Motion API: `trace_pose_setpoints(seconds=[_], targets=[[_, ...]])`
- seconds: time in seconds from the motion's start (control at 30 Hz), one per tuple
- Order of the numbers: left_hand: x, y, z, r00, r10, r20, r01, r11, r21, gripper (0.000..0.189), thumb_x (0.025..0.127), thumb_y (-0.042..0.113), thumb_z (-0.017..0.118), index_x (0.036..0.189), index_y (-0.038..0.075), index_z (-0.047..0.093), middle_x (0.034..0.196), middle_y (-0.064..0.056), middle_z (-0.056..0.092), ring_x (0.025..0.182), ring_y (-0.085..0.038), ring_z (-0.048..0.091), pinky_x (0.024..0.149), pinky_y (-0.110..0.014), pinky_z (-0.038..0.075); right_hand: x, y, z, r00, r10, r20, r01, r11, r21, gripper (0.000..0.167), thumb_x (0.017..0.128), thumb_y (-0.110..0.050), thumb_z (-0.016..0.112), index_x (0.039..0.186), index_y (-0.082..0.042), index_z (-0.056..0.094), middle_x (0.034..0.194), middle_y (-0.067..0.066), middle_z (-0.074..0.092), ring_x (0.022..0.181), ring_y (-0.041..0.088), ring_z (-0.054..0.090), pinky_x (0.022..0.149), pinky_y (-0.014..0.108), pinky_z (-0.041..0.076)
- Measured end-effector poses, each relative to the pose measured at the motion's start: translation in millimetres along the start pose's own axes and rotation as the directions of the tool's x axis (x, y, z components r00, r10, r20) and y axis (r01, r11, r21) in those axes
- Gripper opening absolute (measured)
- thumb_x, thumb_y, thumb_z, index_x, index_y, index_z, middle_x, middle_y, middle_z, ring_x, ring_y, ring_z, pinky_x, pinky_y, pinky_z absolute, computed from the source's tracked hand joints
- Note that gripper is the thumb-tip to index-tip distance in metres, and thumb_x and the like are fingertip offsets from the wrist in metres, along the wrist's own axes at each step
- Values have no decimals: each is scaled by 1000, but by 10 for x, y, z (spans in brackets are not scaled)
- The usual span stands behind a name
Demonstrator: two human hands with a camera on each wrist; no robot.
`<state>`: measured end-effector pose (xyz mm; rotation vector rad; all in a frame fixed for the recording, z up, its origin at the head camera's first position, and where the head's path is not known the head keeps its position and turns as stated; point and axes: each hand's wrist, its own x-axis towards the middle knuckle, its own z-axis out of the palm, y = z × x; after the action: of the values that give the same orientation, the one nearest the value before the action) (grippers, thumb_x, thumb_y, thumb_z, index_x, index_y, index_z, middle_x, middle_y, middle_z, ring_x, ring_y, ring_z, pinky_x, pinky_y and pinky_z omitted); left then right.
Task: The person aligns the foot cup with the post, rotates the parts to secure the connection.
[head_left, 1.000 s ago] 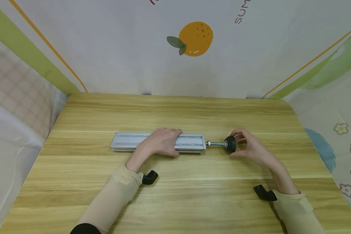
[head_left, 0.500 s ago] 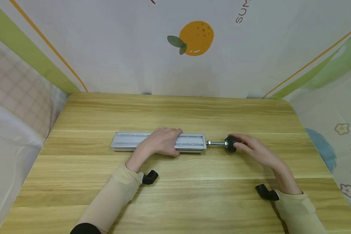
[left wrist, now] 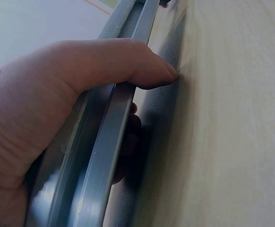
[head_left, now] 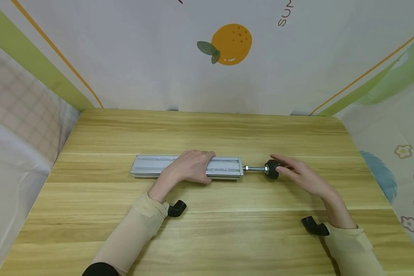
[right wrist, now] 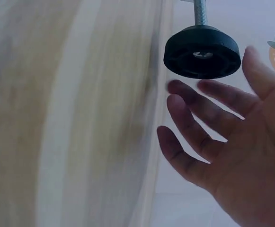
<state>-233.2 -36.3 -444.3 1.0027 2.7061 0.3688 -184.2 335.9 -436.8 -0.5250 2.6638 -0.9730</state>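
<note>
My left hand (head_left: pixel 193 166) grips a silver aluminium profile (head_left: pixel 224 165) across its middle, the thumb (left wrist: pixel 146 66) over the near side and the other fingers partly hidden beyond it. The profile lies lengthwise, close over the table. Out of its right end runs a threaded rod (head_left: pixel 257 169) with a nut, ending in a round black levelling foot (head_left: pixel 271 169). At that foot is my right hand (head_left: pixel 301 176), its fingers loosely spread. In the right wrist view the thumb stands at the edge of the levelling foot (right wrist: pixel 201 52) and the fingertips lie just beyond its underside.
The wood-grain table (head_left: pixel 227 237) extends all round the profile. A white cloth wall (head_left: pixel 141 69) with a printed orange stands behind its back edge. Patterned cloth hangs at both sides. Black angled pieces (head_left: pixel 177 208) stick out from both sleeves.
The right thumb and fingers have shifted from a wide span round the levelling foot to a narrower, looser pose at its edge. The left hand and the profile stay put.
</note>
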Motion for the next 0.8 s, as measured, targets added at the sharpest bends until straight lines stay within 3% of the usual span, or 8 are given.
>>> trace_pose_setpoints(seconds=[0.13, 0.23, 0.3, 0.4, 0.53, 0.63, 0.8], targets=[[0, 2, 3, 1000, -2, 6, 2, 1000, -2, 73, 74, 37, 80, 137, 10, 58, 100, 1, 72, 85, -17, 66, 81, -40, 58, 12, -4, 7, 997, -40, -65, 41, 999, 1, 66, 90, -22, 79, 147, -13, 48, 137, 8, 62, 113, 9, 59, 100, 27, 50], [0, 4, 0, 1000, 0, 4, 0, 1000, -7, 73, 73, 37, 80, 138, 9, 57, 102, 0, 73, 86, -18, 67, 82, -41, 58, 29, -26, 27, 994, -54, -90, 55, 998, 11, 76, 75, -15, 91, 139, -11, 49, 129, 9, 63, 113, 16, 60, 105, 43, 50], [-2, 8, -1, 1000, -1, 6, 1, 1000, -10, 74, 73, 36, 80, 138, 9, 57, 103, -1, 73, 87, -18, 67, 83, -41, 58, 41, -40, 44, 994, -45, -96, 48, 999, 24, 77, 72, -11, 92, 136, -9, 50, 126, 12, 63, 115, 25, 61, 105, 52, 49], [-1, 9, -7, 1000, -3, 11, 3, 1000, -11, 75, 74, 37, 80, 139, 9, 57, 105, -1, 73, 89, -19, 68, 83, -41, 58, 57, -54, 65, 995, -29, -99, 35, 998, 53, 74, 71, -5, 91, 132, -5, 50, 123, 16, 62, 116, 38, 61, 105, 61, 47], [7, 1, -6, 1000, 5, 4, -5, 1000, -5, 73, 74, 37, 80, 137, 9, 57, 105, -1, 74, 88, -19, 68, 82, -41, 58, 63, -60, 76, 992, -39, -119, 44, 998, 38, 70, 72, -5, 91, 129, -5, 51, 121, 14, 62, 117, 39, 61, 104, 59, 48], [10, -4, -5, 1000, 9, -3, -9, 1000, 0, 71, 73, 37, 79, 136, 9, 58, 103, 0, 74, 87, -18, 68, 81, -40, 58, 50, -55, 70, 990, -52, -129, 52, 999, 0, 66, 74, -9, 90, 130, -8, 54, 121, 10, 65, 115, 31, 60, 101, 54, 49], [8, -7, -8, 1000, 5, 4, -5, 1000, -3, 72, 74, 37, 79, 137, 10, 58, 106, 0, 74, 88, -18, 68, 81, -40, 58, 7, -44, 31, 993, -49, -109, 44, 998, -48, 56, 89, -17, 80, 139, -12, 56, 129, 9, 68, 113, 8, 58, 98, 44, 52]])
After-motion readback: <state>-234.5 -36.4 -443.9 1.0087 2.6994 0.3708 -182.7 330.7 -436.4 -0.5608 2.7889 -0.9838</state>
